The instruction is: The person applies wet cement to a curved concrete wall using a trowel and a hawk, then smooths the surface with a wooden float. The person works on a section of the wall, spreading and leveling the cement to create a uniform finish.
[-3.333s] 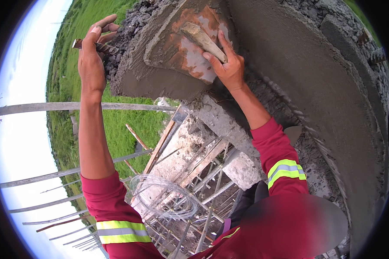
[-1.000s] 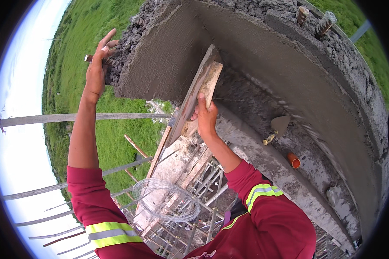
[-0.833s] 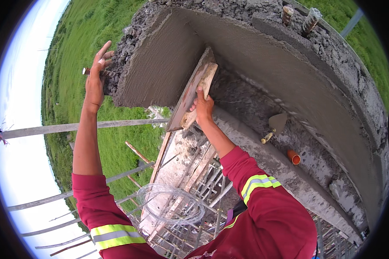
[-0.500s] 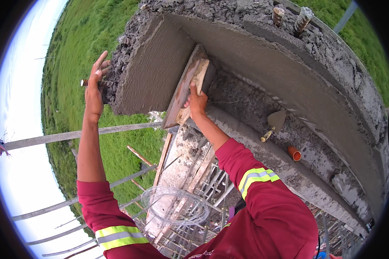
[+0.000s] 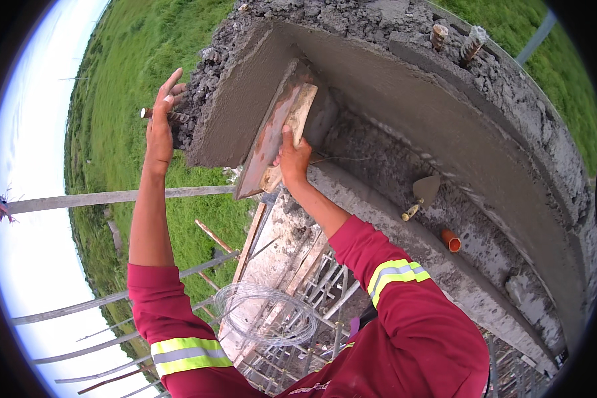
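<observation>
My right hand [image 5: 294, 158] is closed round the wooden handle of a plastering float [image 5: 272, 136]. The float's long flat board lies tilted along the grey plastered end wall [image 5: 235, 99], close to the inner corner. My left hand [image 5: 160, 132] is raised at the rough outer edge of that wall, beside a rusty rebar stub [image 5: 146, 113]. Its fingers are stretched out and hold nothing that I can see; part of them is hidden by the rough concrete. A pointing trowel [image 5: 428, 190] with a yellowish handle lies in the trough to the right of my right hand.
A short orange pipe [image 5: 450, 240] sticks up from the trough. Thick rebar stubs [image 5: 473, 43] rise from the rough wall top. A coil of wire [image 5: 265, 315] lies below my arms, over scaffolding [image 5: 331, 285]. A rail [image 5: 99, 199] crosses at left, with grass beyond.
My right hand and the float have moved left and slightly down along the end wall. The whole view has shifted a little; my left hand stays at the wall's outer edge.
</observation>
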The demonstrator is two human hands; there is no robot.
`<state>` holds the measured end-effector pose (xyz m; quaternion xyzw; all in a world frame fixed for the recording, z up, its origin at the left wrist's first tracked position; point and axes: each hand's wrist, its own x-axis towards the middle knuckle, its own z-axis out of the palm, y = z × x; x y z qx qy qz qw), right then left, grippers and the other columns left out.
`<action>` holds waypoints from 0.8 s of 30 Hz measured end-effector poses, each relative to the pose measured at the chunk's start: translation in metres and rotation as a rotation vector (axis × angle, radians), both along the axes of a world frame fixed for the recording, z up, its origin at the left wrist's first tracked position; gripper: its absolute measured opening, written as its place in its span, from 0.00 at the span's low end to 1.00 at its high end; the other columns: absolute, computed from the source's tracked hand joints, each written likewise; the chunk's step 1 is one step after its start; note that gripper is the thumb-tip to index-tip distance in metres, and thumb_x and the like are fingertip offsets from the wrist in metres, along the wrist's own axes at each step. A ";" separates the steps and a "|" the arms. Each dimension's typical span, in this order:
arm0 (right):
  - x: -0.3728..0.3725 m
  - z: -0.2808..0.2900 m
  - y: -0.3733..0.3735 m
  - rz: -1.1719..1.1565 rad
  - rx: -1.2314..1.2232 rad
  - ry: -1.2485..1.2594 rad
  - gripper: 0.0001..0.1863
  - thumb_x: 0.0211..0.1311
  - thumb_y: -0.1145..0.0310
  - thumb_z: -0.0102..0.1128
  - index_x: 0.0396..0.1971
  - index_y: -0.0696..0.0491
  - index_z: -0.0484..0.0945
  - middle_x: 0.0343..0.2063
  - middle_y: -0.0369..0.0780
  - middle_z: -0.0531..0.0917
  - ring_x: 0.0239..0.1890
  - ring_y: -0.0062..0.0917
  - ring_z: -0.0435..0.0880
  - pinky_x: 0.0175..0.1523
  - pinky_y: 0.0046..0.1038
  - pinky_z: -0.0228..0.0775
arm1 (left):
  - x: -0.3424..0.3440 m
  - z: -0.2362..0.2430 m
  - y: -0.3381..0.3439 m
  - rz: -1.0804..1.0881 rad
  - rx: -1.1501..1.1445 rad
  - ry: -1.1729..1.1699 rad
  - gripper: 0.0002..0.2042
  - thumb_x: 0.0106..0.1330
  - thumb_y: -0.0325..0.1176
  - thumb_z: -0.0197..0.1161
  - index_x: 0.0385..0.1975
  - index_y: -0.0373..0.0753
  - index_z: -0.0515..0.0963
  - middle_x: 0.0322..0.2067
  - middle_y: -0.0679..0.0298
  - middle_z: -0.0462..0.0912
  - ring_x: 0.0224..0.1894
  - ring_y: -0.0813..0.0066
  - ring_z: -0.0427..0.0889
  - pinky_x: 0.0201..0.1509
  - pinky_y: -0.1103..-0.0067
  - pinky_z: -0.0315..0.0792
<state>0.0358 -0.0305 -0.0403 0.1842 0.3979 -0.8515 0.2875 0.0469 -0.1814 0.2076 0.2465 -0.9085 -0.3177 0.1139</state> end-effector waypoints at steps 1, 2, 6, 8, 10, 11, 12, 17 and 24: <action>0.001 0.008 0.001 0.029 0.014 0.012 0.23 0.74 0.52 0.62 0.42 0.61 0.74 0.15 0.33 0.72 0.11 0.19 0.70 0.16 0.26 0.65 | 0.000 0.000 0.000 -0.005 0.012 -0.003 0.33 0.72 0.58 0.39 0.74 0.53 0.67 0.64 0.55 0.74 0.66 0.60 0.70 0.77 0.59 0.52; 0.002 0.017 0.002 0.038 0.018 0.028 0.22 0.74 0.52 0.62 0.41 0.59 0.73 0.16 0.33 0.71 0.12 0.18 0.69 0.17 0.26 0.65 | -0.001 0.000 0.001 -0.014 0.019 -0.009 0.33 0.72 0.59 0.39 0.74 0.54 0.67 0.65 0.54 0.74 0.67 0.59 0.69 0.77 0.59 0.51; 0.004 0.059 0.005 0.052 0.007 0.124 0.22 0.74 0.51 0.62 0.41 0.58 0.74 0.16 0.32 0.71 0.14 0.17 0.69 0.19 0.26 0.65 | 0.000 0.002 0.003 -0.014 0.006 0.006 0.32 0.74 0.56 0.38 0.74 0.50 0.67 0.64 0.55 0.75 0.65 0.61 0.71 0.77 0.61 0.53; 0.002 0.078 0.007 0.064 0.013 0.154 0.25 0.75 0.50 0.61 0.49 0.62 0.76 0.16 0.33 0.73 0.13 0.17 0.70 0.18 0.25 0.66 | 0.000 0.002 0.001 -0.022 0.005 -0.004 0.32 0.74 0.55 0.37 0.74 0.50 0.67 0.64 0.55 0.75 0.65 0.61 0.71 0.77 0.61 0.53; 0.002 0.098 0.008 0.025 -0.027 0.205 0.23 0.74 0.51 0.61 0.46 0.60 0.77 0.18 0.33 0.74 0.15 0.16 0.70 0.18 0.25 0.65 | 0.001 0.001 -0.002 -0.033 0.020 0.008 0.31 0.75 0.54 0.37 0.74 0.48 0.67 0.64 0.55 0.75 0.65 0.62 0.71 0.77 0.64 0.54; 0.003 0.108 0.011 0.041 -0.024 0.230 0.22 0.74 0.51 0.61 0.43 0.59 0.76 0.18 0.33 0.72 0.15 0.16 0.70 0.19 0.25 0.66 | 0.001 0.000 -0.004 -0.062 0.015 0.010 0.31 0.75 0.53 0.37 0.74 0.48 0.67 0.64 0.55 0.75 0.65 0.62 0.71 0.76 0.65 0.54; 0.004 0.117 0.015 0.075 -0.009 0.234 0.20 0.74 0.52 0.62 0.41 0.58 0.75 0.17 0.32 0.71 0.16 0.15 0.70 0.20 0.26 0.66 | 0.002 -0.001 -0.006 -0.044 0.070 0.017 0.31 0.75 0.53 0.39 0.74 0.48 0.67 0.64 0.55 0.74 0.66 0.61 0.70 0.77 0.65 0.53; 0.037 0.147 0.050 0.114 -0.008 0.691 0.28 0.74 0.51 0.61 0.58 0.62 0.77 0.41 0.48 0.89 0.44 0.31 0.88 0.53 0.33 0.76 | 0.005 -0.008 -0.012 0.101 0.821 0.343 0.31 0.74 0.52 0.42 0.74 0.48 0.66 0.64 0.55 0.74 0.68 0.61 0.69 0.77 0.66 0.52; 0.044 0.049 0.066 0.162 0.032 0.126 0.26 0.72 0.45 0.63 0.47 0.57 0.78 0.21 0.32 0.74 0.18 0.15 0.70 0.23 0.23 0.67 | 0.000 -0.002 -0.006 -0.063 0.011 0.035 0.32 0.75 0.54 0.40 0.74 0.46 0.66 0.63 0.56 0.74 0.64 0.62 0.73 0.75 0.65 0.58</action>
